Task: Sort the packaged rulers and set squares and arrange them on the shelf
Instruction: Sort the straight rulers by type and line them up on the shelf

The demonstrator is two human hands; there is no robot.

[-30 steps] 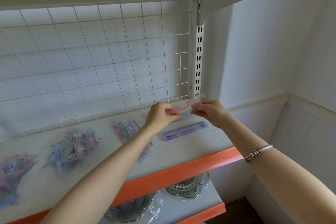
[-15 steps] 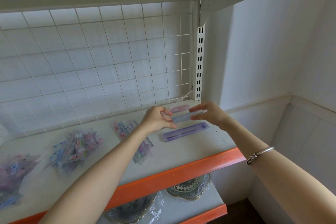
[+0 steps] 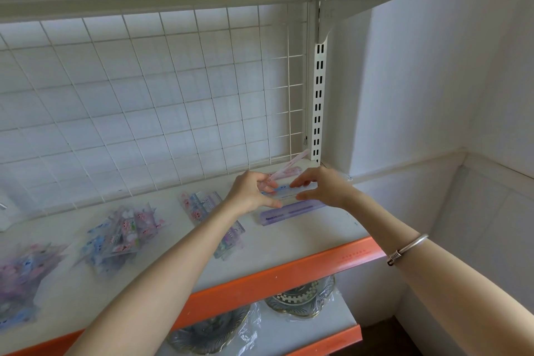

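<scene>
Blue ruler [image 3: 284, 191] held left-right between left hand [image 3: 250, 193] and right hand [image 3: 326, 186].

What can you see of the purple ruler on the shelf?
The purple ruler is a long, narrow strip, translucent lilac plastic by its look, with dark print near its left end. It lies flat on the white shelf near the right end, slanting up to the right. The right hand hangs over its far edge; contact cannot be told.

No legible text; dark print on purple ruler [image 3: 291, 212] too blurred to read.
</scene>
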